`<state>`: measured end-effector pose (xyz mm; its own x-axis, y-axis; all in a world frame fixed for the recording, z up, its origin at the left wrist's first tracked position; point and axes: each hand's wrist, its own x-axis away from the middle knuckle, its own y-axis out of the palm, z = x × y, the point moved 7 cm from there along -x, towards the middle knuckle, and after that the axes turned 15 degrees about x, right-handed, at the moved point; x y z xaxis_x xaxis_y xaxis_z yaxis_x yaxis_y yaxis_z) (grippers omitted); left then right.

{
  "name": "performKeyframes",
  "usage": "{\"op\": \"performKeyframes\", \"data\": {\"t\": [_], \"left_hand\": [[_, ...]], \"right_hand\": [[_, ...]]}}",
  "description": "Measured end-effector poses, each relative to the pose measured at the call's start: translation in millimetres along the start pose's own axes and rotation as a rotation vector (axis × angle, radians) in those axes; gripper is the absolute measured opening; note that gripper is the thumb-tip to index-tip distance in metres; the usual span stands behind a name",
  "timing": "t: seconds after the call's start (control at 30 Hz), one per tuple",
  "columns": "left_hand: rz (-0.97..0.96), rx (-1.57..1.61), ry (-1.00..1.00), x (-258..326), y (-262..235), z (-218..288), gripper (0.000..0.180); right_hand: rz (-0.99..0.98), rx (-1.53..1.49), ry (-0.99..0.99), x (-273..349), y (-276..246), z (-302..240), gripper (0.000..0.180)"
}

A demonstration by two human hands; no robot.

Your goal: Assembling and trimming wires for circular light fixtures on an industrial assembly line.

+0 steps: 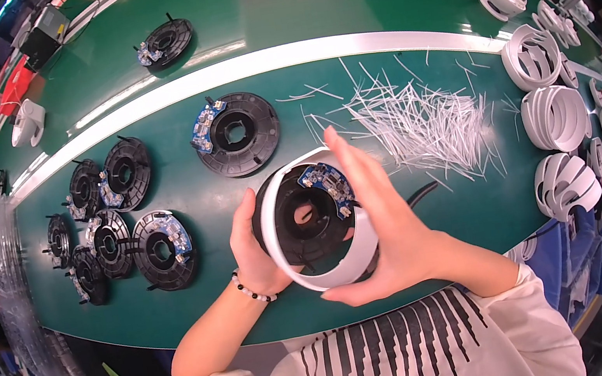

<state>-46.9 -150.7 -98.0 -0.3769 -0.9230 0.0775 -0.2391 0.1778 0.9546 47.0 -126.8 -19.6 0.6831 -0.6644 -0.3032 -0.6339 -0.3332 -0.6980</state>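
With my left hand (259,246) cupping the black disc (305,223) above the worktop (476,199), and my right hand (383,234) in a wide grip pressing the white ring (330,274) around it, I'd seat the ring evenly, apparently clear of the blue board (326,182).

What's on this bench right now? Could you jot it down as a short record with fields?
Surface: green belt
Left hand: grips the black disc from its left side
Right hand: wraps the white ring around that disc
On the disc: blue circuit board
Left of hands: more black discs
Behind: white strips
Right: stacked white rings
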Motion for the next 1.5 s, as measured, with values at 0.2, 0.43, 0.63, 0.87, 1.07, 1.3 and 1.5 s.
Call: {"op": "performKeyframes", "data": {"t": [0.2,0.43,0.63,0.87,1.07,1.3,1.5], "left_hand": [[0.042,0.002,-0.016,4,10,-4,0.064],[0.088,-0.141,-0.004,5,3,3,0.056],[0.217,-0.188,0.131,7,-6,5,0.060],[0.278,-0.196,-0.079,9,-10,3,0.093],[-0.072,-0.117,-0.171,11,0,-2,0.094],[-0.022,-0.340,-0.015,10,-3,3,0.063],[0.050,-0.347,0.048,9,2,-3,0.066]], "right_hand": [[-0.047,0.112,0.003,-2,14,-5,0.120],[-0.041,-0.029,-0.041,-9,4,-1,0.124],[-0.091,0.214,-0.026,-8,26,-8,0.114],[-0.261,0.347,-0.072,-20,19,-22,0.107],[-0.280,0.299,-0.143,-23,19,-22,0.105],[-0.046,0.314,0.010,-4,27,-9,0.109],[0.042,0.341,0.116,8,25,-6,0.115]]}}
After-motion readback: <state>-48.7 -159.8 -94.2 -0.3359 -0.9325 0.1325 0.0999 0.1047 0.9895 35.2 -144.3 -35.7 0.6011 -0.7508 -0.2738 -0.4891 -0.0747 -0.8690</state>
